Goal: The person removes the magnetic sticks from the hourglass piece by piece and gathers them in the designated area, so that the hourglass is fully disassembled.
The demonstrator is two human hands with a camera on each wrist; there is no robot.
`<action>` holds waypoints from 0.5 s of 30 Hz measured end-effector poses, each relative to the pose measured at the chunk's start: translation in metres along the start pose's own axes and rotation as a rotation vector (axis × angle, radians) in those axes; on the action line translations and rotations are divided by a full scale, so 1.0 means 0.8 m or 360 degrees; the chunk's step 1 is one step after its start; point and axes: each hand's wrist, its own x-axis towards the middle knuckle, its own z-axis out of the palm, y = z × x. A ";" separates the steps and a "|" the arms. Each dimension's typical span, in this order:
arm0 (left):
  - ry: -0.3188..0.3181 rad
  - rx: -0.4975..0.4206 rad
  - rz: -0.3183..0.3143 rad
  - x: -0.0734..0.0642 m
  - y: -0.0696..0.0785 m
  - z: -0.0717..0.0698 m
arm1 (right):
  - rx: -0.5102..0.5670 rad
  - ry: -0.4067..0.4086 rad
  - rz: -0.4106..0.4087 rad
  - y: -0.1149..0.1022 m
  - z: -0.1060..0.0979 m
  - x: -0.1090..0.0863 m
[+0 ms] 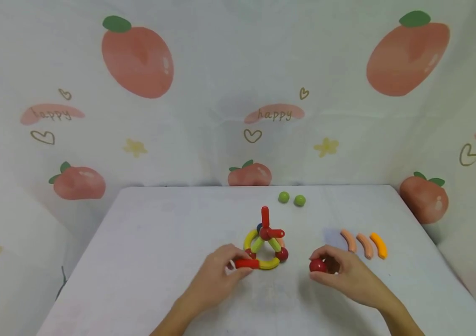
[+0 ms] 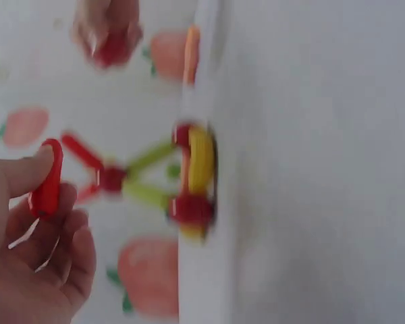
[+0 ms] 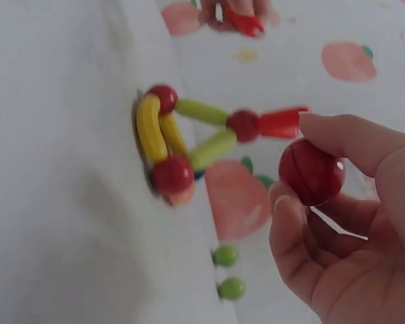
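My left hand pinches a short red rod between thumb and fingers, in front of a toy structure of rods and balls. The right hand holds a dark red ball in its fingertips, to the right of that structure. The structure has a ring with curved yellow rods and dark red balls at its joints. Light green rods rise from it to a red top ball, from which two red rods stick out, one up and one to the right.
Two green balls lie at the back of the white table. On the right are two curved peach-coloured rods and an orange one. Behind the table hangs a fruit-printed cloth.
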 end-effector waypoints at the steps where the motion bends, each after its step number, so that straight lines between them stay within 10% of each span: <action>1: 0.0099 0.0025 -0.0062 -0.001 -0.011 -0.012 | -0.0003 0.0027 0.0028 0.004 -0.006 0.001; 6: 0.0432 0.0231 -0.0363 -0.006 -0.066 -0.056 | -0.0093 0.0176 0.0185 0.026 -0.028 0.024; 15: 0.0448 0.0455 -0.0658 -0.021 -0.119 -0.077 | -0.0065 0.0183 0.0495 0.062 -0.047 0.115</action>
